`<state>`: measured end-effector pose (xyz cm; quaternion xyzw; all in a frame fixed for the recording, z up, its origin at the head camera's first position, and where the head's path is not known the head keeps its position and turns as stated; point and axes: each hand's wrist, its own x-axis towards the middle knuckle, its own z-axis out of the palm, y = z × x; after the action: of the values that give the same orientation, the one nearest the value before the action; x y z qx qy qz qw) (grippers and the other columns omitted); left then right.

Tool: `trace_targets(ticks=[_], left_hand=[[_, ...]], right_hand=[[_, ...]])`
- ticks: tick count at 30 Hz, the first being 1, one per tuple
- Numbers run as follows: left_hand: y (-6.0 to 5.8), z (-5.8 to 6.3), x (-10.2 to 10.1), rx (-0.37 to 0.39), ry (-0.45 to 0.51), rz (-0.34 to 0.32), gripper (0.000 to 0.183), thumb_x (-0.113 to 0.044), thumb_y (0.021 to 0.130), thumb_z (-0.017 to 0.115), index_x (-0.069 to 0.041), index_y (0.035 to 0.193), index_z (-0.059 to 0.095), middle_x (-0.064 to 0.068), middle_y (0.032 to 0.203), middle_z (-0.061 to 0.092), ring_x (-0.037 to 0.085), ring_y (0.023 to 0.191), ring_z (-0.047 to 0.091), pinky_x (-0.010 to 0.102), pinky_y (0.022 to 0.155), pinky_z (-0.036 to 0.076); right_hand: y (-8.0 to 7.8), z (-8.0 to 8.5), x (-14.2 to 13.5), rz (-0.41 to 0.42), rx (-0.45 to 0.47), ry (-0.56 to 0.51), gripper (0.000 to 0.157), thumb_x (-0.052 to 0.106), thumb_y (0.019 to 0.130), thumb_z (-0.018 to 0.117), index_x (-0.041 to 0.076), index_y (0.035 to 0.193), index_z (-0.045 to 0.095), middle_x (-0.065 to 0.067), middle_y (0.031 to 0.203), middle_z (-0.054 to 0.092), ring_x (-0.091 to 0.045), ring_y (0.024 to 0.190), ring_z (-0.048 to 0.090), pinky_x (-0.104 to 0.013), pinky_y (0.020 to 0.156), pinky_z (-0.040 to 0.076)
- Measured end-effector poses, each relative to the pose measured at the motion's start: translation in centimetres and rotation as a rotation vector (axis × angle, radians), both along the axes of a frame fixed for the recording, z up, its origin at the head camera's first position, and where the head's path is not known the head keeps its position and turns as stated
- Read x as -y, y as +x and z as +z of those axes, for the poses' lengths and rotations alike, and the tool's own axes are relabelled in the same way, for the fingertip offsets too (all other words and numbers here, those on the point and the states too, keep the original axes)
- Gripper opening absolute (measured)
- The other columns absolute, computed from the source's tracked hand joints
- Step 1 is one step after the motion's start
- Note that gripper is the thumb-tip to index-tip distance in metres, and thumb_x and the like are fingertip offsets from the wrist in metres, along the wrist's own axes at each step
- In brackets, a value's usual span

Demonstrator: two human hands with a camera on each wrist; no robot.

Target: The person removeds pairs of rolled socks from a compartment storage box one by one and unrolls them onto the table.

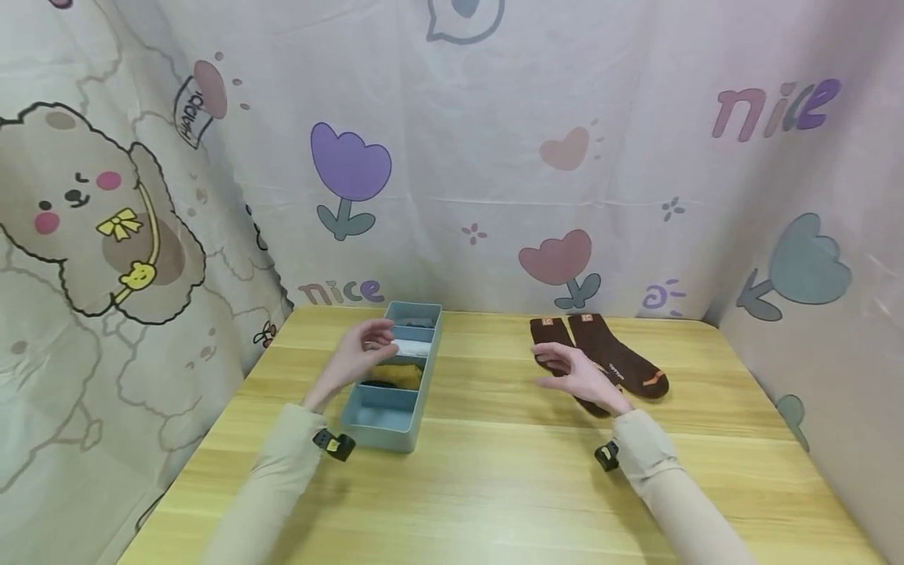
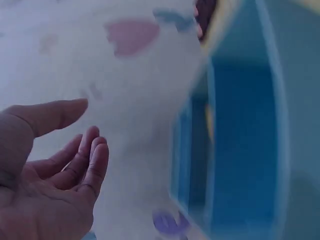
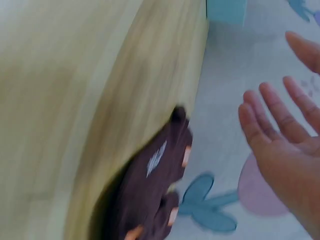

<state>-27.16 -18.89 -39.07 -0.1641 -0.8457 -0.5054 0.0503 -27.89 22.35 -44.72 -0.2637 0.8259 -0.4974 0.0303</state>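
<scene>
Brown socks (image 1: 617, 361) on the wood table (image 1: 487, 447), laid side by side, toes toward 4 o'clock. Right hand (image 1: 581, 378) is raised just in front, covering part of the left sock; the other sock sits at 2 o'clock from it. From my left hand (image 1: 359, 353) the pair is at 3 o'clock, well apart. Both hands unoccupied, fingers loosely bent, thumbs apart.

Blue-grey box (image 1: 384, 439) at 3 o'clock of my left hand, which overlaps its edge in the head view. Four compartments, from 12 down to 6 o'clock: grey item (image 1: 417, 322); white item (image 1: 413, 348); mustard item (image 1: 404, 375) with something dark; then the floor shows.

Wrist views add my palms, plus gaps: left hand off the box, right hand off the socks. Left one's blurred, only a yellow sliver of contents; head view gives the rest.
</scene>
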Motion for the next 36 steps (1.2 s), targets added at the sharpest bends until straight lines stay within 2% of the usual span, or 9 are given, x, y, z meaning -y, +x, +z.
trace_targets(ticks=[3,7,11,13,18,21,29,33,36], left_hand=[[0.1,-0.9,2.1,-0.010,-0.038,0.078,0.045,-0.002,0.090,0.071,0.013,0.129,0.056,0.033,0.114,0.064,0.036,0.100,0.068,0.016,0.082,0.054],[0.6,-2.4,4.1,0.024,-0.094,0.138,0.041,-0.003,0.090,0.071,0.015,0.125,0.059,0.034,0.117,0.066,0.042,0.102,0.069,0.027,0.083,0.060],[1.2,-3.8,5.6,0.093,-0.127,0.147,0.042,-0.006,0.091,0.070,0.015,0.126,0.059,0.034,0.120,0.066,0.042,0.104,0.069,0.032,0.083,0.061],[1.5,-4.1,6.1,0.133,-0.122,0.125,0.045,-0.008,0.091,0.072,0.014,0.128,0.058,0.033,0.120,0.066,0.042,0.104,0.069,0.033,0.083,0.061],[2.3,-4.2,6.8,0.215,-0.117,0.026,0.053,-0.011,0.089,0.075,0.013,0.132,0.056,0.033,0.122,0.064,0.039,0.103,0.071,0.028,0.080,0.060],[2.8,-4.1,6.7,0.241,-0.107,0.000,0.053,-0.008,0.088,0.075,0.013,0.132,0.055,0.034,0.124,0.062,0.036,0.099,0.072,0.029,0.075,0.060],[3.2,-4.1,6.4,0.266,-0.106,0.059,0.048,0.000,0.087,0.070,0.011,0.131,0.057,0.034,0.125,0.062,0.033,0.084,0.073,0.035,0.069,0.063],[3.3,-4.2,6.6,0.271,-0.108,0.062,0.045,0.002,0.086,0.069,0.010,0.130,0.059,0.033,0.124,0.062,0.026,0.077,0.073,0.034,0.067,0.063],[3.5,-4.3,6.6,0.271,-0.112,0.048,0.045,0.001,0.086,0.070,0.010,0.129,0.059,0.033,0.123,0.062,0.024,0.076,0.073,0.036,0.068,0.063]], right_hand=[[-0.3,0.4,1.9,0.073,-0.004,-0.031,0.054,0.002,0.088,0.074,-0.006,0.137,0.053,-0.026,0.139,0.058,-0.043,0.127,0.054,-0.054,0.110,0.043],[-0.9,1.0,4.5,0.164,0.003,-0.035,0.055,0.005,0.088,0.074,-0.007,0.137,0.054,-0.025,0.139,0.059,-0.048,0.128,0.054,-0.053,0.111,0.044],[-1.4,1.7,7.3,0.249,0.047,-0.043,0.056,0.004,0.089,0.073,-0.005,0.139,0.052,-0.024,0.141,0.057,-0.046,0.131,0.053,-0.052,0.113,0.042],[-1.8,2.0,8.7,0.282,0.049,-0.051,0.056,0.003,0.089,0.072,-0.006,0.140,0.051,-0.024,0.142,0.056,-0.044,0.132,0.053,-0.052,0.114,0.042],[-2.8,2.4,12.2,0.368,0.034,-0.057,0.054,0.000,0.090,0.070,-0.009,0.139,0.050,-0.027,0.143,0.055,-0.044,0.132,0.053,-0.051,0.114,0.042],[-3.1,2.8,14.3,0.434,0.058,-0.045,0.052,-0.002,0.091,0.067,-0.011,0.139,0.048,-0.031,0.143,0.051,-0.046,0.133,0.051,-0.053,0.115,0.041],[-4.0,3.8,19.3,0.477,0.123,0.080,0.051,-0.007,0.091,0.063,-0.005,0.141,0.049,-0.025,0.146,0.052,-0.042,0.136,0.050,-0.049,0.115,0.043],[-4.2,4.0,21.4,0.506,0.135,0.166,0.052,-0.010,0.090,0.063,-0.003,0.140,0.052,-0.020,0.148,0.053,-0.038,0.138,0.051,-0.046,0.114,0.044],[-4.1,3.9,22.7,0.534,0.103,0.263,0.055,-0.013,0.088,0.063,-0.002,0.140,0.053,-0.017,0.148,0.054,-0.034,0.139,0.050,-0.045,0.116,0.042]])
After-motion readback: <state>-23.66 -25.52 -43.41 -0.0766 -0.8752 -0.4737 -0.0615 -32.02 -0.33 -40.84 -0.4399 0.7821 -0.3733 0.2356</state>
